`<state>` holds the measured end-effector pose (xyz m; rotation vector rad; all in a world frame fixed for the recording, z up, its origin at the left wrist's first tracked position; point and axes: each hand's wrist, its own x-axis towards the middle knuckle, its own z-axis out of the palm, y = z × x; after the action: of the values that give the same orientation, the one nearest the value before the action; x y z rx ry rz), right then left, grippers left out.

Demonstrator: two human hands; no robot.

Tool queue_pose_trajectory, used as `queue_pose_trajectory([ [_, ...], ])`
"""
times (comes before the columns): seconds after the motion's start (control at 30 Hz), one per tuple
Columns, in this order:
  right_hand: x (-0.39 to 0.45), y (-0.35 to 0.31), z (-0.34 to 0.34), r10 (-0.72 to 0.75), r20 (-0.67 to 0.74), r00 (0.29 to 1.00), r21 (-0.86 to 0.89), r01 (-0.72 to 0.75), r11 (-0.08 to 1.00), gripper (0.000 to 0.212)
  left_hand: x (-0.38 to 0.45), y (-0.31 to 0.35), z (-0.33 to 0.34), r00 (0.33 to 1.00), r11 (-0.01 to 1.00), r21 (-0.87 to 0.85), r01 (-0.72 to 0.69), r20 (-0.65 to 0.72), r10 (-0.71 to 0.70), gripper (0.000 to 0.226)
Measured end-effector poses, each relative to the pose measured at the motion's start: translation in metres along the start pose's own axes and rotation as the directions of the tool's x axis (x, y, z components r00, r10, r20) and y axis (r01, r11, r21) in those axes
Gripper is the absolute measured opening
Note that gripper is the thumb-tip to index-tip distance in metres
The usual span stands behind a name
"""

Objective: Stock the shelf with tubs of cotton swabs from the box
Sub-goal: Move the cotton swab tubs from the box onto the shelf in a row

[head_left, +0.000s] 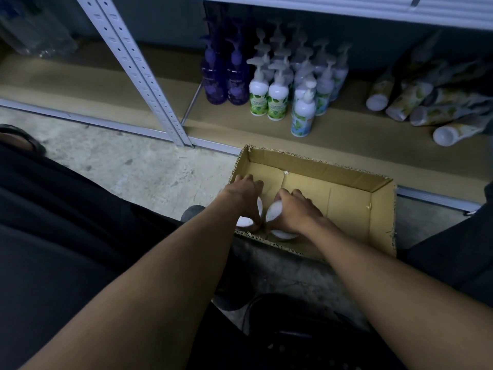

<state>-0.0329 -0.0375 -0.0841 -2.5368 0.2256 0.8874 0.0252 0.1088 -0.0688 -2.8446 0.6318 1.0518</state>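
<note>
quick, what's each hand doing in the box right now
Left hand: closed on a white tub in the box.
Right hand: closed on another white tub.

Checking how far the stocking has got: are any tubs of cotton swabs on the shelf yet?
No: the shelf holds only pump bottles and lying tubes; the white tubs are in the box.

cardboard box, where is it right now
In the head view the cardboard box sits open on the concrete floor, lower centre-right, just before the bottom shelf, below the pump bottles.
</note>
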Motion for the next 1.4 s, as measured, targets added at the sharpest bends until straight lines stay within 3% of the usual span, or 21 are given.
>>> queue_pose_trajectory([
  [0.33, -0.027, -0.005, -0.071, -0.096, -0.131, 0.987, -0.039, 0.091, 0.995, 0.08, -0.023, 0.013, -0.064, 0.992, 0.998, 0.029, -0.054, -0.116, 0.057, 0.086],
  [0.5, -0.055, -0.012, -0.117, -0.156, -0.229, 0.961, -0.104, 0.135, 0.985, 0.069, -0.049, 0.024, -0.113, 0.964, 0.992, 0.087, -0.092, -0.241, 0.11, 0.084],
  [0.83, -0.127, -0.029, -0.206, -0.286, -0.366, 0.886, -0.283, 0.187, 0.941, 0.076, -0.121, 0.056, -0.205, 0.888, 0.965, 0.174, -0.194, -0.387, 0.248, 0.078],
  [1.2, -0.201, -0.043, -0.295, -0.304, -0.535, 0.789, -0.361, 0.112, 0.926, 0.089, -0.184, 0.093, -0.299, 0.782, 0.948, 0.281, -0.151, -0.552, 0.288, 0.071],
  [1.4, -0.231, -0.049, -0.337, -0.317, -0.553, 0.77, -0.399, 0.09, 0.913, 0.075, -0.206, 0.108, -0.34, 0.754, 0.938, 0.314, -0.149, -0.578, 0.313, 0.074],
])
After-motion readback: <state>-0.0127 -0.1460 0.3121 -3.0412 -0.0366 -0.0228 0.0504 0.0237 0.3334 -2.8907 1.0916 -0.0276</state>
